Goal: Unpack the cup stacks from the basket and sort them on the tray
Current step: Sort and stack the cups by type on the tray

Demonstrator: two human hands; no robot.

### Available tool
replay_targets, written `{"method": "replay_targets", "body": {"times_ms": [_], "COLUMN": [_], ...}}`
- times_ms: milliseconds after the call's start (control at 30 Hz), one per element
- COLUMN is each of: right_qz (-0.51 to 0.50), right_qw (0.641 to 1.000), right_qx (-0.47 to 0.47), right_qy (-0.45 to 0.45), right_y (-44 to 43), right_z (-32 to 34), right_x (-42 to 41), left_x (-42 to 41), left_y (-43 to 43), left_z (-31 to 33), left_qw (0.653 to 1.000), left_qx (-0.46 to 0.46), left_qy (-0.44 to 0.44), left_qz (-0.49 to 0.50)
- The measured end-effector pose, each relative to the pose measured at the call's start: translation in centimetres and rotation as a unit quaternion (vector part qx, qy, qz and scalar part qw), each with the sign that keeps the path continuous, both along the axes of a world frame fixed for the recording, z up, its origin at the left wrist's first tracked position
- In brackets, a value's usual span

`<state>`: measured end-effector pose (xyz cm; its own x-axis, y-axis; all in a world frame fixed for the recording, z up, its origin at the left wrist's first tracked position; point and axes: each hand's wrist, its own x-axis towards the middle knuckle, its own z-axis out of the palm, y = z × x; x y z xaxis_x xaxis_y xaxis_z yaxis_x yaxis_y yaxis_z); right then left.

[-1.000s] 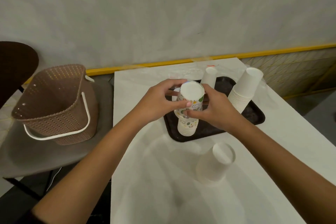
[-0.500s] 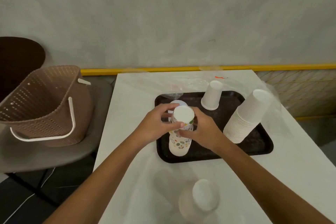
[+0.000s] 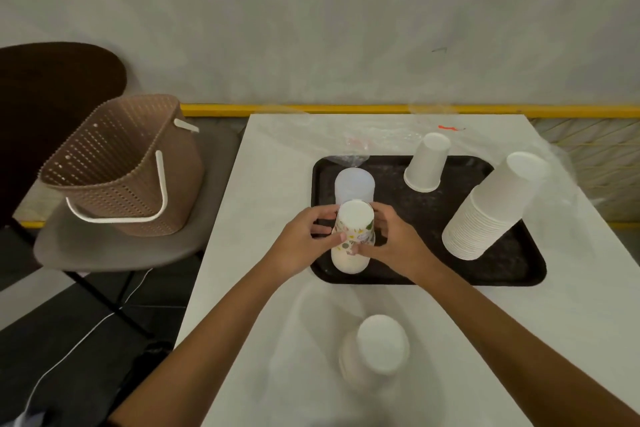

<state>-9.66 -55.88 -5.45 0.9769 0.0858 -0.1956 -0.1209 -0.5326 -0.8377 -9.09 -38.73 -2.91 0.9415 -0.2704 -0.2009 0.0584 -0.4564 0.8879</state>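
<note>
Left hand (image 3: 304, 239), right hand (image 3: 394, 243) curled round printed cup stack (image 3: 351, 246), tray's (image 3: 502, 276) near-left corner (tall, narrow): uneven release could topple it.

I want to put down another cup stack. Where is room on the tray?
The middle of the tray is bare, between the patterned cup stack and the tall white cup stack, and so is its front right corner. The left end is crowded: the left hand and right hand hold the patterned cup stack, with a clear cup stack just behind.

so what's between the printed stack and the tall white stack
The right hand gripping the printed stack, then bare tray up to the tall white stack, in the head view.
</note>
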Motion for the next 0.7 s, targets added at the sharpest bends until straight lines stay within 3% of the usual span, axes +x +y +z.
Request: {"method": "replay_targets", "body": {"times_ms": [133, 333, 700], "right_qz": [-0.074, -0.162, -0.078], "right_qw": [0.997, 0.986, 0.993], "right_qx": [0.007, 0.039, -0.045], "right_qy": [0.018, 0.027, 0.076], "right_y": [-1.1, -3.4, -1.1], "right_z": [0.7, 1.5, 1.1], "right_x": [-1.8, -7.5, -16.3], "left_x": [-1.9, -4.8, -8.5], "left_y": [1.3, 3.0, 1.2], "left_z": [0.4, 0.4, -1.0], "left_qw": [1.000, 0.992, 0.970], "left_qx": [-0.011, -0.035, -0.024], "left_qy": [0.014, 0.062, 0.050], "left_qz": [-0.011, -0.104, -0.237]}}
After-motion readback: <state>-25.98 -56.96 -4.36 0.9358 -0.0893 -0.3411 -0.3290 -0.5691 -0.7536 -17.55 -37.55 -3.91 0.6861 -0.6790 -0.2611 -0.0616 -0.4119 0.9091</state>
